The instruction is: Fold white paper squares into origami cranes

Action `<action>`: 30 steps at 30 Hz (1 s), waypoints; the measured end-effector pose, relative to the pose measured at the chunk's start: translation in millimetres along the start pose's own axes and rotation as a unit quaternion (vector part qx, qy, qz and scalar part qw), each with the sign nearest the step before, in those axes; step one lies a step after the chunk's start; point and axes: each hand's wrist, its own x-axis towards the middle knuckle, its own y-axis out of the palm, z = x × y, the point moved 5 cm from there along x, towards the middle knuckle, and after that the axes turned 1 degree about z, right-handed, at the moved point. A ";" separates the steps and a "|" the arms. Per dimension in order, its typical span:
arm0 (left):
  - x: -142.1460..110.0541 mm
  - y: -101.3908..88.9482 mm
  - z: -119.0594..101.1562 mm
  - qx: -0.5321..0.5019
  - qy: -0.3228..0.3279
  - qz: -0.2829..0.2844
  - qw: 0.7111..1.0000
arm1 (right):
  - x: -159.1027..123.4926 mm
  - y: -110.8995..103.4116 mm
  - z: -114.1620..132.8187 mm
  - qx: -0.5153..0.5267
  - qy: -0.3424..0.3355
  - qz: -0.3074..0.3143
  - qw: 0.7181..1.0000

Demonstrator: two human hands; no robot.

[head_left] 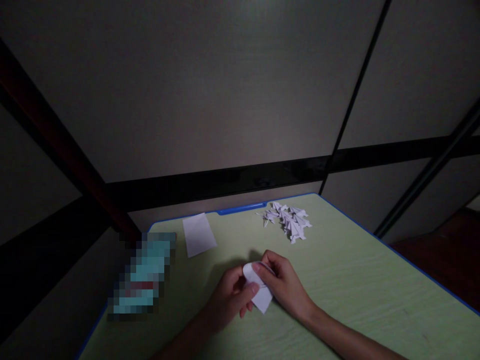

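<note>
Your left hand (233, 295) and right hand (283, 280) each pinch the folded paper (262, 299) between thumb and fingers, above the table (356, 280) (the loose sheet (199, 235) lies beyond, left of the folded pieces (292, 222)).

no text or numbers can be read anywhere, though the pixelated blue-green item (148, 270) may carry some.
</note>
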 end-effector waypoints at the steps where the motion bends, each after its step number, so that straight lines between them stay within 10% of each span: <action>1: -0.2 -0.2 -1.2 0.012 -0.011 -0.021 1.000 | 0.4 -0.8 0.1 -0.001 -0.002 -0.005 1.000; 30: 1.5 -15.9 -7.6 -0.012 -0.003 -0.159 0.987 | 2.9 -5.9 0.4 0.174 0.003 0.013 0.985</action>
